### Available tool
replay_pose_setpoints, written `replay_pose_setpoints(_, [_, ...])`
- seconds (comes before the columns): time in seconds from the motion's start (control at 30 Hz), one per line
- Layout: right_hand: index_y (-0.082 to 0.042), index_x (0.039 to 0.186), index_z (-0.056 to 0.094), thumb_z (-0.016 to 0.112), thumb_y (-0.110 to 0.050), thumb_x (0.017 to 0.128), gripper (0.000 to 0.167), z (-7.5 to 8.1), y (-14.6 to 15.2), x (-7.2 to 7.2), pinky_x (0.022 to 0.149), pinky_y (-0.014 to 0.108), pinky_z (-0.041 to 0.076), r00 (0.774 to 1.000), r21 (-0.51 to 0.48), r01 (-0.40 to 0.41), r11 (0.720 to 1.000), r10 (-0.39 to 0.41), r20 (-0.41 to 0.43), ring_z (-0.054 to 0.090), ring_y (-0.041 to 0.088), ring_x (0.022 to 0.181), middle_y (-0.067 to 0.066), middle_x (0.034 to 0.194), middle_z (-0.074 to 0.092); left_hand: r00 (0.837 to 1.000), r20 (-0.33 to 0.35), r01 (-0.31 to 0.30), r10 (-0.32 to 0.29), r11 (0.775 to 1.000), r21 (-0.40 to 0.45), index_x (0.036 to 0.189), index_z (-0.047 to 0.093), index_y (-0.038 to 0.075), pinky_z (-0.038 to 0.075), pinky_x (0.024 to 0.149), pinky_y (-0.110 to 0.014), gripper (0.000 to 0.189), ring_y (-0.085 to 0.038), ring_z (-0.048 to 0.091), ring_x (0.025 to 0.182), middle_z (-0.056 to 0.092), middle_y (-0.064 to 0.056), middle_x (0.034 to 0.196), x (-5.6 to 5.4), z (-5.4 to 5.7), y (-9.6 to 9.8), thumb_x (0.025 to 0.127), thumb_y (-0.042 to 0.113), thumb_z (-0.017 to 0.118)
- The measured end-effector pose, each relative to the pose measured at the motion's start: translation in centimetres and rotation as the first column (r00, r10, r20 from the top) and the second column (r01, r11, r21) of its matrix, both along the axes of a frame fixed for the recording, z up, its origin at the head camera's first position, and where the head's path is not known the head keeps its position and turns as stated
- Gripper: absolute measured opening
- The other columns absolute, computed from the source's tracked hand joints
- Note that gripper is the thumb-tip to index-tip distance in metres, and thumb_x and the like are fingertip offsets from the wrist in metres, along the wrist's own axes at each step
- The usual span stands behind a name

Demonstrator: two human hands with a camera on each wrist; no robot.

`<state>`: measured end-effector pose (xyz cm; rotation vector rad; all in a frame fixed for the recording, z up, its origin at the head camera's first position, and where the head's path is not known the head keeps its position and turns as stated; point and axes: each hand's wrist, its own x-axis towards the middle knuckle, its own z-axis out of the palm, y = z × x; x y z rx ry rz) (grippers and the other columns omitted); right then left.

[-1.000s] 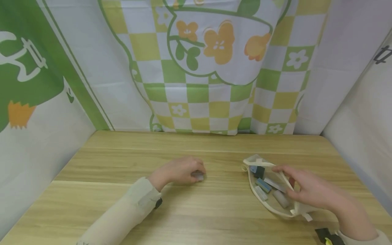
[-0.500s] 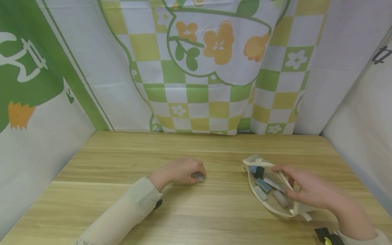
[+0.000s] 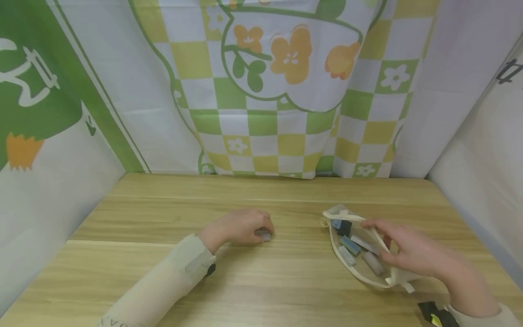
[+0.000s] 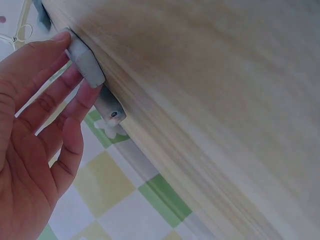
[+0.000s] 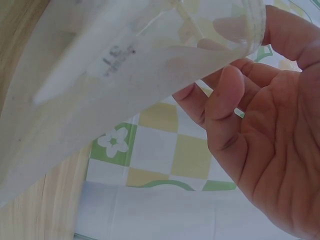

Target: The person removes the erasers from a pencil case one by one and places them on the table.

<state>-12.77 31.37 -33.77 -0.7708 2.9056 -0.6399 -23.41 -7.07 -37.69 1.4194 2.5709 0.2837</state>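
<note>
My left hand (image 3: 241, 227) is low over the left-centre of the wooden table, pinching a small pale grey block (image 4: 86, 60) between thumb and fingertips. A second grey block (image 4: 111, 107), with a dark spot on its end, shows just beyond it in the left wrist view; whether the fingers touch it is unclear. On the right, my right hand (image 3: 421, 250) grips the edge of a see-through zip pouch (image 5: 95, 115) and keeps its mouth spread. Inside lie several small pieces, among them a blue block (image 3: 350, 245), a dark block (image 3: 345, 228) and a grey rounded piece (image 3: 373, 263).
The wooden table (image 3: 171, 204) reaches back to a checked, flowered curtain (image 3: 261, 122). White cloth walls (image 3: 482, 145) close in both sides. A ring-shaped zip pull (image 3: 324, 222) hangs at the pouch's left corner.
</note>
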Motion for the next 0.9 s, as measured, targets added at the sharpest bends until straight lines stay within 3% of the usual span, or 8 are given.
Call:
replay_pose_setpoints(0.5, [-0.009, 0.135, 0.052, 0.069, -0.004, 0.080, 0.058, 0.00, 0.02, -0.13, 0.059, 0.020, 0.042, 0.999, 0.004, -0.027, 1.000, 0.028, -0.020, 0.047, -0.002, 0.082, 0.011, 0.127, 0.064, 1.000, -0.015, 0.019, -0.019, 1.000, 0.004, 0.109, 0.075, 0.014, 0.046, 0.072, -0.019, 0.019, -0.010, 0.055, 0.080, 0.067, 0.003, 0.099, 0.03, 0.14, 0.08, 0.091, 0.013, 0.069])
replay_pose_setpoints(0.9, [-0.010, 0.135, 0.053, 0.070, -0.005, 0.080, 0.057, 0.01, 0.03, 0.06, 0.058, 0.019, 0.041, 0.999, 0.009, -0.012, 1.000, 0.012, -0.051, 0.047, -0.003, 0.082, 0.007, 0.123, 0.065, 0.996, -0.073, 0.051, -0.047, 0.997, 0.050, 0.115, 0.072, 0.010, 0.054, 0.086, -0.026, 0.027, -0.013, 0.064, 0.093, 0.068, -0.001, 0.110, -0.42, 0.32, 0.85, 0.089, 0.014, 0.068])
